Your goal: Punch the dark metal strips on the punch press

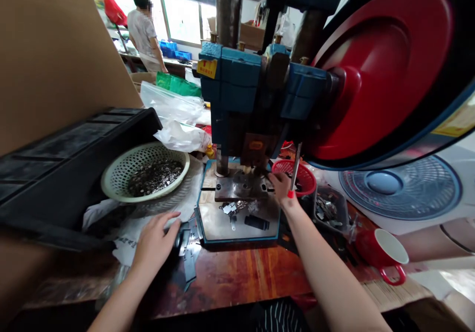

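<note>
My left hand is open over the left front of the bench, thumb and forefinger apart. Close by its thumb, thin metal strips lie beside the press base. My right hand reaches to the right end of the steel die block under the blue press. Its fingers are drawn together there, and whatever they pinch is too small and dark to make out. On the press base plate in front of the die lie small shiny metal pieces and a dark flat strip.
A pale green basket of small metal parts stands left, beside a black crate. To the right are a red basket, a clear tub of parts, a red mug and a fan. A person stands behind.
</note>
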### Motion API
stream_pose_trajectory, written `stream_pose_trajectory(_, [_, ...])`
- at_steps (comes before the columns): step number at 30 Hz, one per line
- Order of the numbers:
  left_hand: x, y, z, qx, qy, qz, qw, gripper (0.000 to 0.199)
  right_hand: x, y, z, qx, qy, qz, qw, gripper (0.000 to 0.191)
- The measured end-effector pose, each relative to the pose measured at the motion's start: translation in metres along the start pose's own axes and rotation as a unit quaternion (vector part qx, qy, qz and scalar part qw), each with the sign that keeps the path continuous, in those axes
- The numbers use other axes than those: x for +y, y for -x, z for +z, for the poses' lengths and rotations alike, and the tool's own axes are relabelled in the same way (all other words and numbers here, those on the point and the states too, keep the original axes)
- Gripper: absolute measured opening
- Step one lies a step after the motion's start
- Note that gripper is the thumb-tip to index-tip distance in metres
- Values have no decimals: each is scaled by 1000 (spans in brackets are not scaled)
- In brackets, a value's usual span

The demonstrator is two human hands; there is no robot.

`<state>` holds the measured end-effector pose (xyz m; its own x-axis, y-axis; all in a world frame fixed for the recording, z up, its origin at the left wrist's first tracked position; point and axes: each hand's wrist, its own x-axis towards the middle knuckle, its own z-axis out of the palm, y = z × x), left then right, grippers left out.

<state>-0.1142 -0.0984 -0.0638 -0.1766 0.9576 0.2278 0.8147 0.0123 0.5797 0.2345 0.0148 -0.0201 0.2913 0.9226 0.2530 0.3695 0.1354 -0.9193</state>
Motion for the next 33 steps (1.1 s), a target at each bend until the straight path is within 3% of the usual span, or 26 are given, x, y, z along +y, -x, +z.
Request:
stream_pose_trajectory(3, [-22,5,-1,-61,-63,8,996,40,7,4,-26,36,-84,51,995,46])
stream_pose_trajectory(7, [-16,6,3,-106,-94,37,989,50,7,25,-40,54,-244,123,961,45])
stream_pose_trajectory(9, [-11,3,5,-132,-107,52,984,52,7,41,-38,37,-244,141,959,48])
stream_pose_trajectory(11, [-10,-1,5,-148,-116,60,980,50,6,58,-34,-6,-195,136,971,47])
stream_pose_trajectory(14, [-13,-7,5,-149,-122,49,980,46,3,77,-27,-102,-46,53,992,32])
stream_pose_trajectory(18, [-14,-9,2,-116,-132,26,984,46,-8,89,-19,-187,145,-96,967,19])
stream_pose_trajectory(20, [-12,-7,-1,-109,-133,17,985,47,-13,89,-13,-204,211,-138,946,16])
stream_pose_trajectory(23, [-12,-2,-5,-142,-131,14,981,49,-21,86,-2,-208,278,-163,924,13])
stream_pose_trajectory(33, [-7,0,-5,-153,-147,12,977,44,-29,81,23,-217,394,-167,877,11])
